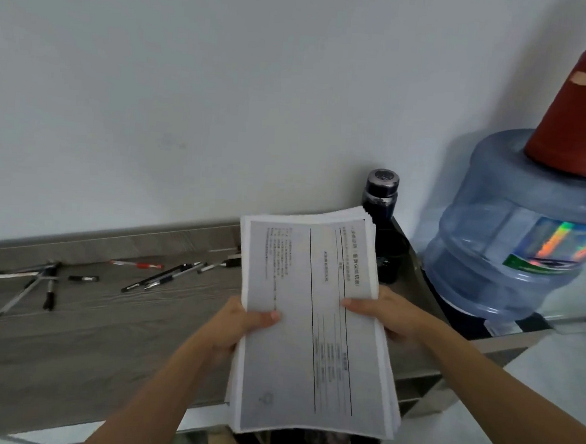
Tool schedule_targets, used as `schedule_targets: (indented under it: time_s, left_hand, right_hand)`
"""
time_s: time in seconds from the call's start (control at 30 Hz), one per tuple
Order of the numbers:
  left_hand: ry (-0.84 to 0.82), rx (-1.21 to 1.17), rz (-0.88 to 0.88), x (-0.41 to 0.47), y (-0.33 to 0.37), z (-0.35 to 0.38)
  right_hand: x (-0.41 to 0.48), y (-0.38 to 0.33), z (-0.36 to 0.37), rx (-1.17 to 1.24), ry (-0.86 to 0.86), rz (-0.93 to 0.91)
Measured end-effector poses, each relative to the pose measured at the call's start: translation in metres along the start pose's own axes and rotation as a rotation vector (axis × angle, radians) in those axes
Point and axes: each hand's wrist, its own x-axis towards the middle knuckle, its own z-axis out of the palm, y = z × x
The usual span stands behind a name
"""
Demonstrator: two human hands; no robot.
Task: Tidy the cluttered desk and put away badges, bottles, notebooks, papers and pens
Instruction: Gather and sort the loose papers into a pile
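Above the wood-grain desk (pixel 71 345), a thick rectangular paper stack (pixel 312 326), left hand (pixel 240 325) and right hand (pixel 389 313) gripping.

We face a plain pale wall (pixel 223 97) behind a grey wood-grain desk (pixel 72 328). Right of the desk we see a large blue water jug (pixel 510 242), with pale floor (pixel 556 375) nearer.
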Motion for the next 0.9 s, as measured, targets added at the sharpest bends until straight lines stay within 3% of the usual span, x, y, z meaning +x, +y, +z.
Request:
schedule_targets:
  time_s: [0.13,0.3,0.43,0.57,0.67,0.9]
  left_hand:
    - [-0.056,-0.001,-0.157,-0.014,-0.019,0.007]
    - [-0.053,0.088,-0.278,-0.030,-0.060,-0.013]
    - [0.175,0.358,-0.046,-0.027,-0.088,-0.027]
    - [0.351,1.011,0.198,-0.012,-0.105,-0.050]
    - [0.407,1.326,0.335,-0.011,-0.119,-0.062]
    - [0.405,1.403,0.416,-0.010,-0.134,-0.066]
  right_hand:
    - [-0.028,0.030,0.022,0.055,0.093,0.124]
    - [-0.076,0.079,0.075,0.227,0.267,0.130]
    - [-0.117,0.122,0.105,0.394,0.463,0.108]
    - [-0.175,0.168,0.130,0.570,0.667,0.104]
    - [-0.210,0.188,0.138,0.614,0.784,0.107]
    - [-0.211,0.219,0.162,0.721,0.916,0.170]
